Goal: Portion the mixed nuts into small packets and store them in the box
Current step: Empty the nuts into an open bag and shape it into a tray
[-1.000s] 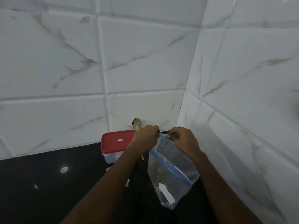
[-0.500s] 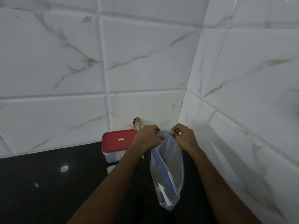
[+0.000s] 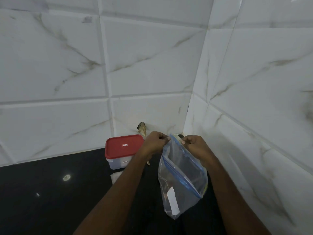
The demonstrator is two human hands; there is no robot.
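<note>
The zip bag [image 3: 183,180] hangs between my hands, my left hand [image 3: 154,145] and right hand [image 3: 196,146] each pinching one lip of its mouth apart. I can't tell what it holds. Just left of my left hand the box [image 3: 123,146] sits lidded, and I see no filled packets, so I judge portioning has barely begun.

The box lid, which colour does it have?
Red, with a small white label in its middle; the lid shows clearly in the head view.

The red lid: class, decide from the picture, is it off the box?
No, the red lid sits closed on the box, beside the zip bag that the left hand and right hand pinch.
</note>
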